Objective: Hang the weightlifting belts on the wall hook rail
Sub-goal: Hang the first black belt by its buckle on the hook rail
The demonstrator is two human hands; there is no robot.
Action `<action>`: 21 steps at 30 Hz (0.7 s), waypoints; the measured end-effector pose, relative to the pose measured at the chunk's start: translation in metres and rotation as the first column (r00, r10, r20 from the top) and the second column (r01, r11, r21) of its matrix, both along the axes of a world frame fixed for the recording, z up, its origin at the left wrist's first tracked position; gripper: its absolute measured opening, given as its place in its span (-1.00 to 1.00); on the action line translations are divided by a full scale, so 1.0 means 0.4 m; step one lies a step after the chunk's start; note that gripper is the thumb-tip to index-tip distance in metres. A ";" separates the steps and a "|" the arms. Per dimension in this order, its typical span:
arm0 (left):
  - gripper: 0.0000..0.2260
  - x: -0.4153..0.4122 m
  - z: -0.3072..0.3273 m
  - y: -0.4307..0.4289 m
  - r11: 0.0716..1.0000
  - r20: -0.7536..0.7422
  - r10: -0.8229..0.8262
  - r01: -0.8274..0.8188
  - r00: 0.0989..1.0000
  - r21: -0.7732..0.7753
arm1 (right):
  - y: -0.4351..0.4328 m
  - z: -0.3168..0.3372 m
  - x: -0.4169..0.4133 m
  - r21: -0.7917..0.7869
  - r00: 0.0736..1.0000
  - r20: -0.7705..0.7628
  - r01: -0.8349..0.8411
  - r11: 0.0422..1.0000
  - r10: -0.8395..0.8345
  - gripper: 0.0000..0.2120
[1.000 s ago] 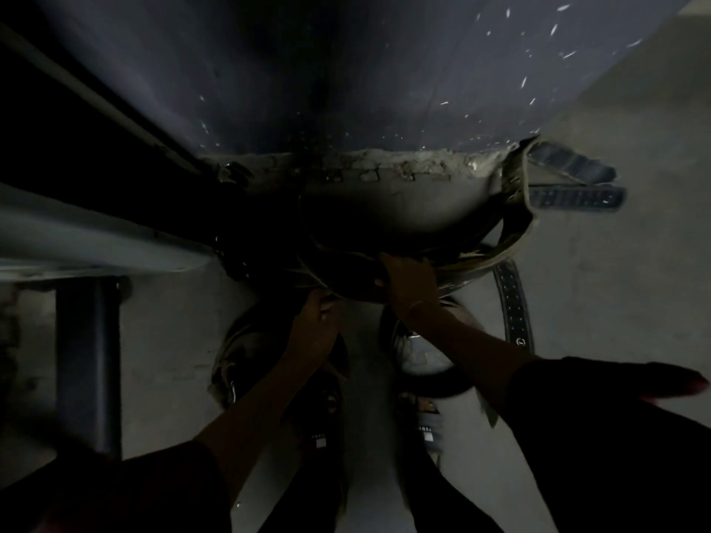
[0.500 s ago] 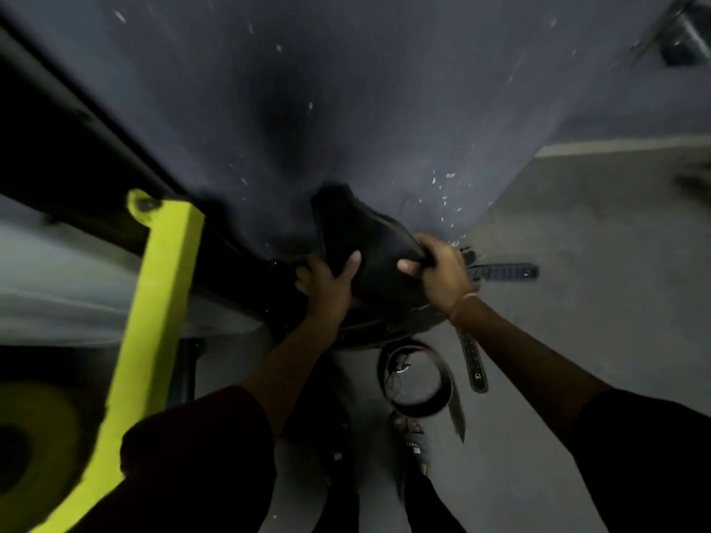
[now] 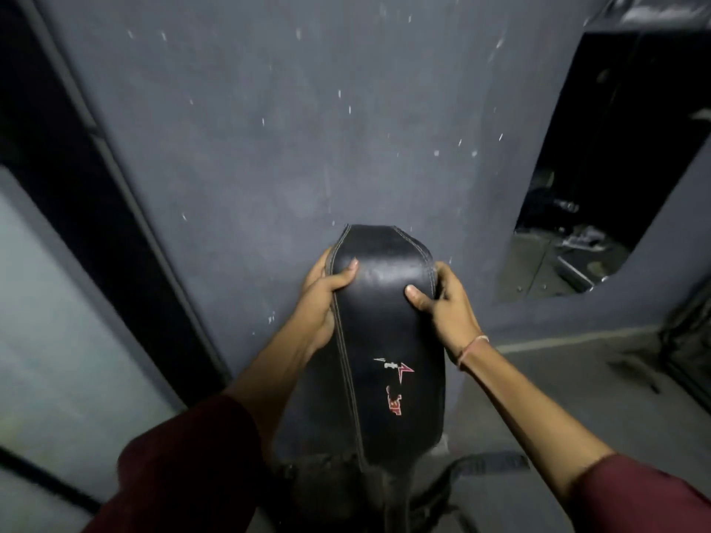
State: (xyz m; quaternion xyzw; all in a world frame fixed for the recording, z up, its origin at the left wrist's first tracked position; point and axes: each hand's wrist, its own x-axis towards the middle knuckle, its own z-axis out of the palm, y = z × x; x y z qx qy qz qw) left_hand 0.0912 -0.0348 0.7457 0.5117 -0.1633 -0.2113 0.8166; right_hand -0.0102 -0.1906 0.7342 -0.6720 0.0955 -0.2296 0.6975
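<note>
I hold a wide black leather weightlifting belt [image 3: 384, 340] upright in front of the grey wall [image 3: 288, 128]. It has pale stitching along its edges and a small red and white logo on its face. My left hand [image 3: 321, 298] grips its left edge near the top, thumb across the front. My right hand [image 3: 442, 298] grips the right edge at the same height. The belt's lower end hangs down over more dark belts [image 3: 346, 490] on the floor. No hook rail shows in this view.
A dark vertical frame [image 3: 115, 225] and a pale panel [image 3: 57, 340] stand at the left. A dark mirror or opening [image 3: 600, 167] is set in the wall at the right. Grey floor [image 3: 577, 398] lies at the lower right.
Both hands have lifted the black belt up from the floor pile to chest height against the wall. My view has tilted upward, off the floor.
</note>
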 end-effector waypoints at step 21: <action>-0.65 -0.176 0.603 -0.146 0.931 0.381 0.342 -0.254 0.859 -0.263 | -0.124 0.639 -0.079 -0.109 0.925 0.352 -0.113 0.988 0.145 -0.65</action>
